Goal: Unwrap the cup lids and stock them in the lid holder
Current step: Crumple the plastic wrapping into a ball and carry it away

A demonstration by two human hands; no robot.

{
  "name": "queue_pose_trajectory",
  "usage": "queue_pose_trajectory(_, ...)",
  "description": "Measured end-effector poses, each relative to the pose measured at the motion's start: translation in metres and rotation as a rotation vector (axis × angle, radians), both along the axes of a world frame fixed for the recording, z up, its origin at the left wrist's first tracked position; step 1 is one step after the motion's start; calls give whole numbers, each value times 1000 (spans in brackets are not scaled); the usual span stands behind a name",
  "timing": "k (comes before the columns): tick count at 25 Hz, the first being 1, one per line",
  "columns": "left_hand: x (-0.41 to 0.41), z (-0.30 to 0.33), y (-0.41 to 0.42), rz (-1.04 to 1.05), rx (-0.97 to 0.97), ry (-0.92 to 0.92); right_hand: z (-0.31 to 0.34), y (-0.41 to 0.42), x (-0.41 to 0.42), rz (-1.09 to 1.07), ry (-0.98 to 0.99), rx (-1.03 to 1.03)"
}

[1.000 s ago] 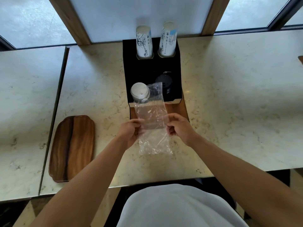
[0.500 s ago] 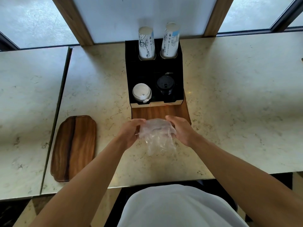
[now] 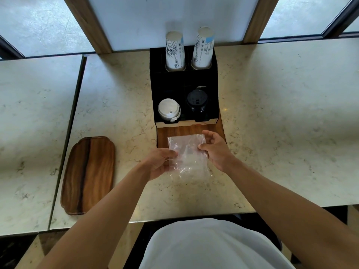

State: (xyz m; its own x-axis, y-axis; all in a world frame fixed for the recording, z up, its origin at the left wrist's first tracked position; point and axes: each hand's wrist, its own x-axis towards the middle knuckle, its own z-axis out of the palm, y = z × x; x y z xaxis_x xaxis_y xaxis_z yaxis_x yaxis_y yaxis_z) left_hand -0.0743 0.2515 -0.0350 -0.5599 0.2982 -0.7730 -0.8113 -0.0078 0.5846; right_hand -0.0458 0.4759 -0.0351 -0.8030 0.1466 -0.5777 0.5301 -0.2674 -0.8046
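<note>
A clear plastic wrapper point(image 3: 187, 154), empty and creased, is held between both hands just above the counter, in front of the lid holder. My left hand point(image 3: 158, 162) pinches its left edge and my right hand point(image 3: 215, 150) pinches its right edge. The black lid holder point(image 3: 169, 84) stands behind, with a stack of white lids point(image 3: 168, 110) in its front left slot and a stack of black lids point(image 3: 197, 100) in its front right slot. Two stacks of printed paper cups point(image 3: 174, 51) rise from the rear slots.
A wooden tray point(image 3: 88, 174) lies on the marble counter point(image 3: 281, 123) to the left. The holder rests on a wooden base point(image 3: 174, 131). A seam splits the counter at the far left. Windows and wooden frames run along the back.
The wrapper was stretched tall in front of the lid slots, then bunched into a ball between my hands, and now it is spread flatter and lower. The lids in the holder show fully.
</note>
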Motion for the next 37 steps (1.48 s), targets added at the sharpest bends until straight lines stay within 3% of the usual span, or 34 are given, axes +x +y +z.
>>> queue_pose_trajectory(7, -5, -3, -1, 95, -62, 94, -1, 4, 8, 319, -105, -24)
queue_pose_trajectory(13, -5, 0, -3, 178, -100, 100, -3, 5, 13, 260, 45, 149)
queue_pose_trajectory(17, -1, 6, -5, 267, -22, 167, -5, 4, 13, 258, 159, 228)
queue_pose_trajectory(23, 4, 10, -12, 61, 30, 325, -3, 5, 10, 302, 249, 365)
queue_pose_trajectory(33, 7, 9, -13, -35, -244, 468, 6, 7, 13, 386, 174, 306)
queue_pose_trajectory(37, 8, 11, -10, -105, -352, 552, 7, 10, 13, 439, 175, 393)
